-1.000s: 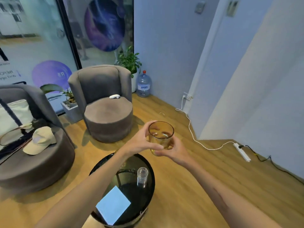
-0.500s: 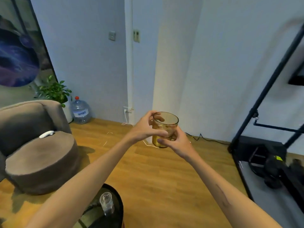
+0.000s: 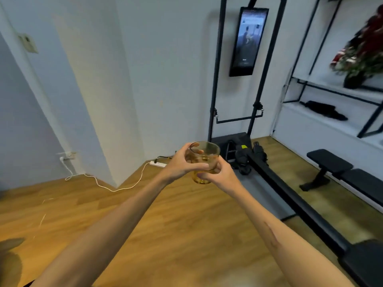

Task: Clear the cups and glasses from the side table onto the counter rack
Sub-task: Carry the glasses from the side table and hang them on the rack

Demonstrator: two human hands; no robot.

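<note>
Amber glass (image 3: 204, 162) is held upright at frame centre, clasped by both hands: left hand (image 3: 182, 163) wrapped around its side, right hand (image 3: 219, 174) cupped under its base, presumably for steadier carrying. Counter rack not seen.

An amber, see-through tint is seen in the glass (image 3: 204, 162). The floor (image 3: 186, 224) is laid in warm honey-brown wood planks with a faint grain. The walls (image 3: 165, 69) are painted pale grey-blue. A white cable (image 3: 116, 188) is trailed to a white power strip (image 3: 158, 163). The exercise frame (image 3: 215, 79) and the bench (image 3: 331, 164) are finished in black. Blurred red and green are shown in the plant (image 3: 360, 54) on the white shelf (image 3: 331, 94).
</note>
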